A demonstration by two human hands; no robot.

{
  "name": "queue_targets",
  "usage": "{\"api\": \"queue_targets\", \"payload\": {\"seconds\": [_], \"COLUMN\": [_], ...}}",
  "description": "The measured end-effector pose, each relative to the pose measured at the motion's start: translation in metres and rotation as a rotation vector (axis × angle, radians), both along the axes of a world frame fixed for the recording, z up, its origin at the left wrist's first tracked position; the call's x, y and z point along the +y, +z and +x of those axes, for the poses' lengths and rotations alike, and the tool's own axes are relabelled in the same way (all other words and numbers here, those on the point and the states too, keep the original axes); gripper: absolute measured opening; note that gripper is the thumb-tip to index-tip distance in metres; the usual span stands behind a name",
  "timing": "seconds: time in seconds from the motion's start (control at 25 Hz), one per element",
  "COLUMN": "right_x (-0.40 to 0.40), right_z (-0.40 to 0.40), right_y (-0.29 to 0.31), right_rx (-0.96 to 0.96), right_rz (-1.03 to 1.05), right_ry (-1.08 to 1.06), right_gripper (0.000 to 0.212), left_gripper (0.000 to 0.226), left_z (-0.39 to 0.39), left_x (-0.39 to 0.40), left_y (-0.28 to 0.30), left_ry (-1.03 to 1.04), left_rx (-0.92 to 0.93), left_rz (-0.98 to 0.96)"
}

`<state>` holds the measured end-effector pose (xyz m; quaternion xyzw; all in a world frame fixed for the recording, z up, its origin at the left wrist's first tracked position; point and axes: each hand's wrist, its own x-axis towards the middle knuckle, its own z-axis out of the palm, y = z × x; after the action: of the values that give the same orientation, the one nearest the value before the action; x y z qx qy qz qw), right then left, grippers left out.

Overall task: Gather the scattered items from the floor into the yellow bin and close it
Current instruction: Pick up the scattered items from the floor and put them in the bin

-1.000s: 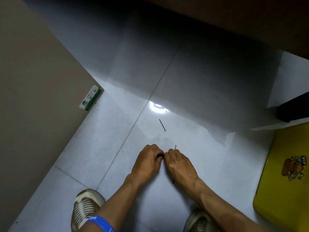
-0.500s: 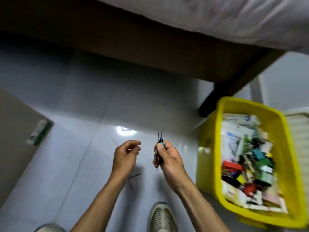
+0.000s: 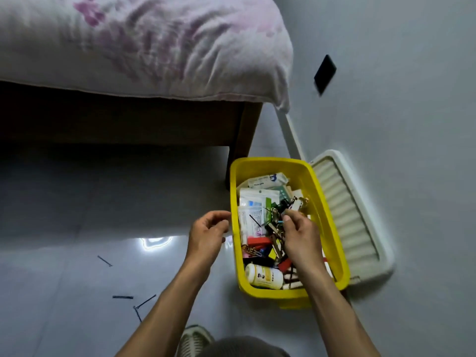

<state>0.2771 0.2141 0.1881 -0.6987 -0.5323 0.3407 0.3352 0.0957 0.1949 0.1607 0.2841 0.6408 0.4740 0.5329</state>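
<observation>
Dropping a pinch of small items into the open yellow plastic bin (image 3: 332, 222), judging by how things lie: the right hand (image 3: 300, 234) hangs over the middle of the bin, thumb and fingertips pinched together on something small with a blue-green fleck; too small to name, though it looks like a clip or pin. The left hand (image 3: 207, 234) hovers just outside the bin's left wall, fingers loosely curled, holding nothing that shows. The bin stands on the pale grey tiled floor (image 3: 77, 279) beside the dark wooden bed leg (image 3: 243, 140), already heaped with packets, a red piece and a white bottle with a yellow label (image 3: 264, 276) at the near end. Its white ribbed lid (image 3: 347, 215) lies open to the right, propped against the wall. Four thin dark hairpins (image 3: 123, 297) are on the tiles, well left of the bin, near the left forearm; the gathering is not finished. To do this drop well, I would let go low over the heap so nothing bounces out over the rim, and spread the fingers fully, since thin pins may cling to skin. The heap sits near rim height in the middle, so placing toward the emptier far right corner would help the lid seat later.
</observation>
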Motion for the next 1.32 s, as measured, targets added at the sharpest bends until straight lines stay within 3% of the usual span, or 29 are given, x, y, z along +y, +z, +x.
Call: {"api": "queue_targets", "payload": {"seconds": [0.28, 0.36, 0.44, 0.56, 0.64, 0.76, 0.92, 1.0, 1.08, 1.2, 1.32], "right_x": [-0.009, -0.022, -0.041, -0.070, -0.083, -0.093, -0.096, -0.096, -0.099, -0.113, -0.128], "right_z": [-0.047, -0.085, -0.134, -0.189, -0.209, -0.225, -0.243, -0.247, -0.253, -0.258, -0.257], "right_y": [-0.015, -0.031, -0.062, -0.126, -0.168, -0.209, -0.229, -0.228, -0.223, -0.222, -0.225], "right_rx": [-0.008, 0.005, -0.005, -0.166, -0.339, -0.535, -0.769, -0.815, -0.807, -0.662, -0.676], "right_rz": [0.095, 0.130, 0.036, -0.152, -0.209, -0.145, 0.033, 0.088, 0.080, -0.063, -0.077], "right_ry": [0.100, 0.259, 0.477, 0.736, 0.857, 1.038, 1.203, 1.207, 1.140, 1.047, 1.090], "right_gripper": [0.032, 0.027, 0.023, 0.025, 0.031, 0.030, 0.006, 0.024, 0.027, 0.014, 0.011], "left_gripper": [0.024, 0.023, 0.022, 0.026, 0.034, 0.038, 0.014, 0.013, 0.017, 0.011, 0.011], "left_z": [-0.046, -0.071, -0.103, -0.150, -0.176, -0.199, -0.217, -0.216, -0.212, -0.207, -0.221], "left_x": [-0.019, -0.036, -0.062, -0.111, -0.136, -0.151, -0.151, -0.152, -0.153, -0.151, -0.133], "left_y": [-0.031, -0.051, -0.080, -0.132, -0.162, -0.192, -0.218, -0.220, -0.220, -0.211, -0.205], "left_ry": [0.166, 0.261, 0.336, 0.323, 0.263, 0.045, -0.279, -0.397, -0.433, -0.099, 0.222], "left_rx": [0.012, 0.013, 0.052, 0.257, 0.439, 0.628, 0.969, 1.073, 1.111, 0.926, 0.733], "left_rz": [-0.090, -0.132, -0.210, -0.367, -0.437, -0.354, -0.283, -0.291, -0.305, -0.328, -0.376]}}
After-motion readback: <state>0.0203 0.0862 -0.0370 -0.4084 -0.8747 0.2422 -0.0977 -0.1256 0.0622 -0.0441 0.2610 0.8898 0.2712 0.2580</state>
